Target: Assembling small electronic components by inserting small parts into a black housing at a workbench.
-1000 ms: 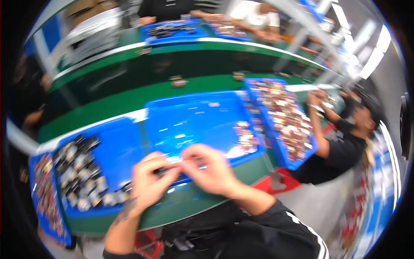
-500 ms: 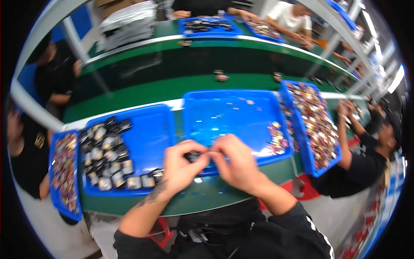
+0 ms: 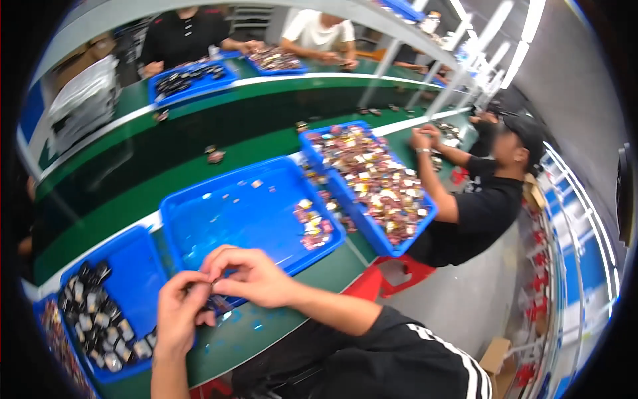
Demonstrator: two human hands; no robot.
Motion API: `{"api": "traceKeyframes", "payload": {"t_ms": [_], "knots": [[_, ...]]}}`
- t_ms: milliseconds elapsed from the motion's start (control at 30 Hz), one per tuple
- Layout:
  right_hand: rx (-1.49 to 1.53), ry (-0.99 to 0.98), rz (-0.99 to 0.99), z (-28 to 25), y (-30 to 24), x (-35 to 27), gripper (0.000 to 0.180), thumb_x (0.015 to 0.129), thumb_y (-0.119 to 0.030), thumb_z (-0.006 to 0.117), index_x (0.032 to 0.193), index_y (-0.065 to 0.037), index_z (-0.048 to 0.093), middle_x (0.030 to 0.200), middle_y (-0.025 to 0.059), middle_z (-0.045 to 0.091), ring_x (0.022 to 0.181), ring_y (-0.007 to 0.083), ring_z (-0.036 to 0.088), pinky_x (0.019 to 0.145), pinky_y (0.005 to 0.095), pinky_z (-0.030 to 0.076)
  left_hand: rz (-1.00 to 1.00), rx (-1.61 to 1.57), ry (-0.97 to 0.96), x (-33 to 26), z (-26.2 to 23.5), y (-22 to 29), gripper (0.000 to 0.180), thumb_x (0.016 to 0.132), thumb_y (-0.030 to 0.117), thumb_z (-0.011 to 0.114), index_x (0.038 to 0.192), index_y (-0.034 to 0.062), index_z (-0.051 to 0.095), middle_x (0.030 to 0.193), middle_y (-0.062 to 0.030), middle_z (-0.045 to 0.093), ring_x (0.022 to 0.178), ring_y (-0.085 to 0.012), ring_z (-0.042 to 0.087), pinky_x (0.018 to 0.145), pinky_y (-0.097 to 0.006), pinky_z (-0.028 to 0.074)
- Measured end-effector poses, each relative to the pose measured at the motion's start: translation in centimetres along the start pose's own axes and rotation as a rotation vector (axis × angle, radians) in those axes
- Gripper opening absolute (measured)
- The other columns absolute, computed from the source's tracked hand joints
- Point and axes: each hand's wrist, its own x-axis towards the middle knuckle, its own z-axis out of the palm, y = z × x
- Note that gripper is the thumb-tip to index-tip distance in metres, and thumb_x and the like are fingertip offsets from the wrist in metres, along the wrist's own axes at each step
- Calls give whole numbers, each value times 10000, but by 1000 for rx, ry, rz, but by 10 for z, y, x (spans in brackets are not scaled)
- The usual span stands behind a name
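My left hand (image 3: 179, 309) and my right hand (image 3: 256, 276) meet at the fingertips over the front edge of the middle blue tray (image 3: 219, 223). Both are closed in a pinch around a small dark part (image 3: 214, 284), mostly hidden by the fingers; its exact kind cannot be made out. A few small pieces and a cluster of pinkish-gold small parts (image 3: 312, 226) lie inside the middle tray. Left of my hands, another blue tray (image 3: 136, 259) holds many black pieces with pale faces (image 3: 100, 319).
A heaped blue bin of pinkish-gold parts (image 3: 379, 179) stands on the right, beside a co-worker in black (image 3: 488, 199). Beyond the trays runs a green conveyor (image 3: 133, 173) with scattered parts. Blue film scraps (image 3: 258, 326) dot the table. Other people sit across the belt.
The view has swung to the right, so trays and belt appear further left and tilted. My hands stay together at the fingertips, with the left fingers more upright.
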Motion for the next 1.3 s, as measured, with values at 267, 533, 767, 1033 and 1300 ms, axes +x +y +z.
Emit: {"api": "traceKeyframes", "payload": {"t_ms": [267, 533, 767, 1033, 1300], "knots": [[-308, 172, 202, 3, -30, -15, 114, 885, -47, 662, 977, 21, 652, 995, 68, 639, 938, 130, 621, 801, 266, 541, 311, 203, 80, 13, -9, -11, 225, 927, -41, 517, 1111, 49, 424, 964, -108, 672, 676, -69, 570, 546, -204, 447], [-353, 178, 136, 5, -11, -11, 92, 872, -5, 648, 960, 19, 647, 1095, 105, 581, 947, 152, 623, 754, 256, 546, 225, -68, -70, 12, 9, -4, 372, 860, -44, 642, 1227, -39, 587, 1079, -111, 638, 993, -140, 615, 769, -241, 527], [-104, 253, 142, 18, -13, -3, 113, 884, 17, 632, 991, 51, 628, 1065, 84, 578, 962, 141, 611, 774, 256, 545, 546, 215, -96, 13, 2, -15, 466, 831, -45, 678, 1283, -14, 569, 1150, -132, 613, 1106, -182, 561, 951, -303, 475], [-755, 296, -170, 24, -32, -4, 136, 792, 48, 702, 918, -3, 705, 913, 107, 657, 766, 155, 640, 627, 253, 534, 313, -187, -51, 14, 3, -20, 422, 906, -21, 606, 1305, -98, 496, 1232, -157, 601, 1113, -174, 595, 976, -289, 480], [-878, 328, -227, 37, -40, 5, 152, 757, 44, 721, 900, -7, 700, 778, 100, 665, 573, 173, 591, 496, 268, 458, 414, -124, -129, 11, 5, -21, 433, 916, -45, 571, 1334, -90, 471, 1266, -150, 583, 1133, -176, 581, 989, -291, 467]]}}
